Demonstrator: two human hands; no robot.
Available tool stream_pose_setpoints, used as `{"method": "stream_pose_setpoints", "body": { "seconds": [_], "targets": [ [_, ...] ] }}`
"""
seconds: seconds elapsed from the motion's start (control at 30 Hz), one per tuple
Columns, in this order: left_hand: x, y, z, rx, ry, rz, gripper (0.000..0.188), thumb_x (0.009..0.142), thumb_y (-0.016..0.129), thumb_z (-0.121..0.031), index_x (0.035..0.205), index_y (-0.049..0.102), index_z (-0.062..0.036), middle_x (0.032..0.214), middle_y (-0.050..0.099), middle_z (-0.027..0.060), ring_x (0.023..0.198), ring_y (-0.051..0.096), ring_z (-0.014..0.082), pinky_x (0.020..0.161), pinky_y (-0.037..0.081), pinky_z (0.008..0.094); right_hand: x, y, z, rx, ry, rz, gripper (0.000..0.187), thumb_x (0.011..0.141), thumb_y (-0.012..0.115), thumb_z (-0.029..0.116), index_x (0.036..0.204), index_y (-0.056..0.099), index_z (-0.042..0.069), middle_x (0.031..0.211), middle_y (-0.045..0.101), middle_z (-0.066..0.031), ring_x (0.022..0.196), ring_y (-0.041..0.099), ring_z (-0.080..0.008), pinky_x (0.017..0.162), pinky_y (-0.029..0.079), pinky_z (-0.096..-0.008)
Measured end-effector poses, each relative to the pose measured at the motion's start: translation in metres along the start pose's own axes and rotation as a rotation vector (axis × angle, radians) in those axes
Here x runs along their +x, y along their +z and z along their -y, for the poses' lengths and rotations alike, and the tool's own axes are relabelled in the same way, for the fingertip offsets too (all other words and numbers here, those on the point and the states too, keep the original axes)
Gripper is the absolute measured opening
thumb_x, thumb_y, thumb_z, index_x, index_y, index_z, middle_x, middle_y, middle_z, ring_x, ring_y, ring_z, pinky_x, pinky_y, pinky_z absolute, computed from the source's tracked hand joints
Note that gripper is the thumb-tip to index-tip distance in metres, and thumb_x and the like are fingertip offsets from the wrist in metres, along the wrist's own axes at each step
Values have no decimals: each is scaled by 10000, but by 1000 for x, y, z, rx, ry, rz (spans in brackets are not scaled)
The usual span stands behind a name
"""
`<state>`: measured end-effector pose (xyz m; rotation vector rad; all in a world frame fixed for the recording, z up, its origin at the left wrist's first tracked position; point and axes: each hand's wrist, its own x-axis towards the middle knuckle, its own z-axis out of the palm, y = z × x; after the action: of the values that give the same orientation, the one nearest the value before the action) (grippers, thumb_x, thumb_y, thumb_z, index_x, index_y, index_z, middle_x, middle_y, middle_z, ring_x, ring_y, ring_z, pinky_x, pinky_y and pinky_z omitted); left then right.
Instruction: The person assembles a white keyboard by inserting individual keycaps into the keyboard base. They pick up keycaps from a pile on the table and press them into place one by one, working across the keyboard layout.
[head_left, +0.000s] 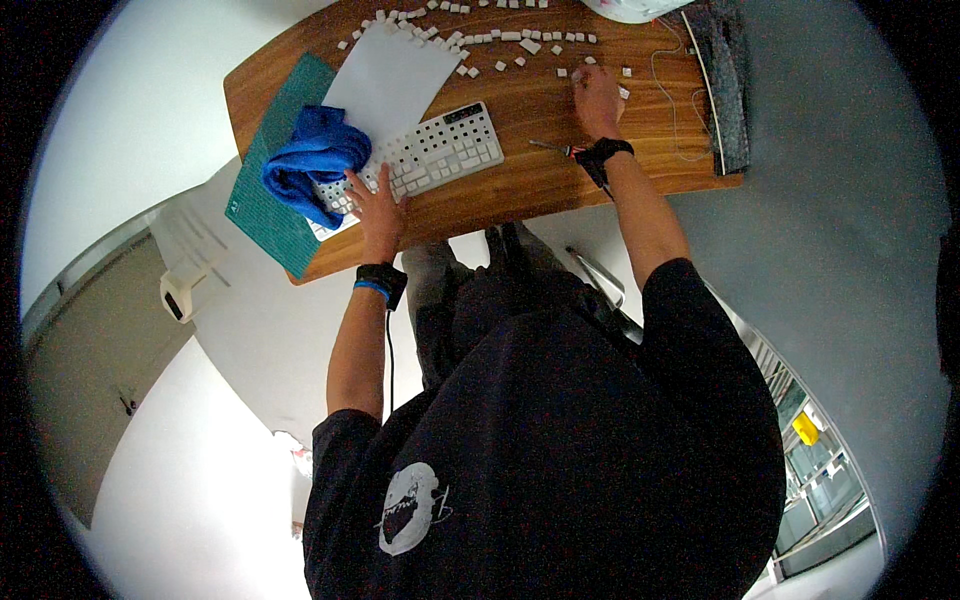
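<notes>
A white keyboard lies slanted near the table's front edge, with keycaps on part of it and dark bare switches showing elsewhere. My left hand rests on its lower left part, fingers spread and holding nothing. A bunched blue cloth covers the keyboard's left end, just beyond those fingers. Farther right, my right hand is down at the tabletop among loose white keycaps, its fingers curled together; whatever is between them is hidden. One keycap lies just past the fingertips, and another sits beside the hand.
Many loose white keycaps spread across the far side of the wooden table. A white sheet overlaps a green mat at left. Near my right wrist lies a thin tool. A thin cable and a dark panel are at right.
</notes>
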<state>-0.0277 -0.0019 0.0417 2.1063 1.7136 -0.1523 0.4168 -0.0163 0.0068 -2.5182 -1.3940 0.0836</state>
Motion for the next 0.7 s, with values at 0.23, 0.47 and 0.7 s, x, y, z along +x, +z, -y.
{"method": "stream_pose_setpoints", "body": {
  "seconds": [0.23,0.47,0.7],
  "targets": [
    [-7,0,5,-18,38,-43,788,872,790,-213,1544,384,-276,1647,-76,326,1418,177,688,1024,385,779,6,-84,47,1898,103,453,348,1045,609,184,1373,583,72,1249,643,-85,1111,621,-167,931,553,-293],
    [-6,-2,4,-26,7,-13,782,874,786,-199,1542,391,-291,1651,-95,316,1417,172,691,1031,382,775,9,-115,65,2093,-172,522,307,1044,588,112,1347,578,63,1226,655,-99,1047,626,-184,922,552,-314],
    [-1,1,3,4,-19,11,815,864,793,-172,1554,379,-294,1653,-86,313,1420,183,683,1024,394,771,18,-103,53,2037,-283,506,424,1003,667,187,1402,548,112,1273,605,-88,1112,590,-202,1015,516,-331]
  ]
}}
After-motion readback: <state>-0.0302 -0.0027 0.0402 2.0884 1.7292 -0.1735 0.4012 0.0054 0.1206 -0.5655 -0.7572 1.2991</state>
